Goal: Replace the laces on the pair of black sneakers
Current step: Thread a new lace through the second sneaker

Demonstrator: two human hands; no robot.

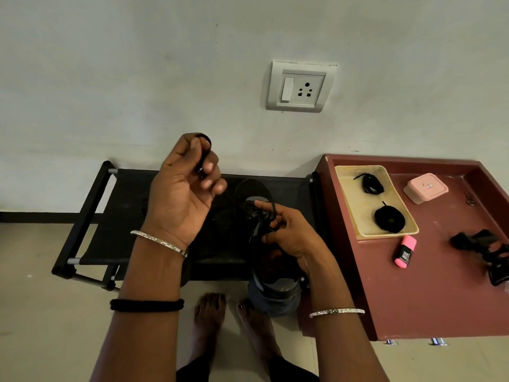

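A black sneaker point(272, 288) stands on the black rack point(91, 205), toe pointing away from me, its heel hanging over the front edge. My left hand point(184, 188) is raised above the rack and pinches one end of a black lace point(203, 155), pulled upward. My right hand point(289, 232) rests on the sneaker's tongue area and grips the lace at the eyelets. On the beige tray point(355, 216) to the right lie two bundled black laces, one at the far end point(370, 183) and a coiled one nearer point(389, 219). A second sneaker is hard to make out.
The maroon table point(429, 285) at right carries the tray, a pink lidded box point(425, 187), a pink highlighter point(404, 252) and a black clip-like object point(484, 252). A wall socket point(300, 86) sits above. My bare feet point(209, 312) stand on the floor below the rack.
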